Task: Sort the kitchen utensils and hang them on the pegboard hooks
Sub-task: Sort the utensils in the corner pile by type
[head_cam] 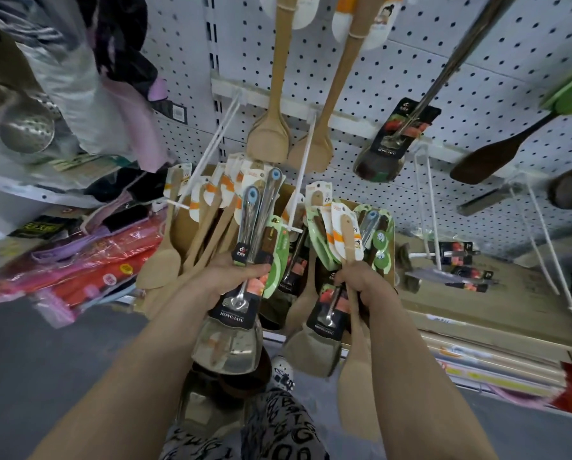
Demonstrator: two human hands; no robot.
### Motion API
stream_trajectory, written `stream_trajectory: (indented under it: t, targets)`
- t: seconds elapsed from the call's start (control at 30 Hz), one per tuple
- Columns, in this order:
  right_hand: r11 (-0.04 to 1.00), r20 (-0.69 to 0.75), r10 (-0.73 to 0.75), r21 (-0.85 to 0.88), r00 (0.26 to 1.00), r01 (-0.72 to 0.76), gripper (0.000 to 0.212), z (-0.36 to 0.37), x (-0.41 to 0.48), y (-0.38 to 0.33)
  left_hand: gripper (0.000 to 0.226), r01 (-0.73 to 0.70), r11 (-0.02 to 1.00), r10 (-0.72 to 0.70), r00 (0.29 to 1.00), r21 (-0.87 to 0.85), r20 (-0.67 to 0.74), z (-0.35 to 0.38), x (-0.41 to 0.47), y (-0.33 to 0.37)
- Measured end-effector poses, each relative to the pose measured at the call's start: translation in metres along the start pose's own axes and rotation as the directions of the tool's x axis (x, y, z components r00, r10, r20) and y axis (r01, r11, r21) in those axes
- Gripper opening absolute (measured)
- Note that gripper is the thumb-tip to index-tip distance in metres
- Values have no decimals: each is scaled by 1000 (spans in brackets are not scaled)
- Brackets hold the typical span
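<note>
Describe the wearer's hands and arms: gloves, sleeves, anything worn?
Left hand and right hand are bare: no gloves, rings or watch visible. Left forearm and right forearm are uncovered, with no sleeve in view.

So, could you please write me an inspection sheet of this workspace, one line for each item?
Surface: white pegboard with long white hooks; some hooks at the right are bare.
Job's things: two pale wooden spatulas and a packaged metal utensil hang on the board; the others are in the hands.
Clutter: red and pink packets lie low at the left.
Grippers: left hand grips a bundle of wooden and metal utensils; right hand grips a second bundle.
Cables: nothing seen.
Surroundings: grey floor; a perforated metal skimmer at the upper left.
</note>
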State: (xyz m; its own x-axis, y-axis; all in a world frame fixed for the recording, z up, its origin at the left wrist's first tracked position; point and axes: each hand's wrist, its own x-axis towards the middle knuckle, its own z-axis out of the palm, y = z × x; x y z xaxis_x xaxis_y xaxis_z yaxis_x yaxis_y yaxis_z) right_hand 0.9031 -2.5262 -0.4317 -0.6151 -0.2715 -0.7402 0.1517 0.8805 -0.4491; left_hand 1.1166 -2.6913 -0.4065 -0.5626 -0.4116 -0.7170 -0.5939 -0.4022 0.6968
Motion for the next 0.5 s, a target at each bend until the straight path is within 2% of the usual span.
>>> stream_trajectory:
  t: [0.13,0.23,0.37,0.5]
  targets:
    - [984,-40,-56,-171,998,49,22,-16,9,4,30,5,1000,-6,999,-27,-49,11,7,1]
    - [990,-24,-85,-118,996,81,17,-17,14,-2,33,20,998,-23,997,-52,-67,16,9,2]
    - [991,23,-128,-33,992,129,29,2,21,-28,39,-1,996,-5,997,-87,-72,10,7,2]
    - [986,75,-162,-13,984,163,18,20,25,-49,23,-47,994,37,994,-99,-100,0,0,0]
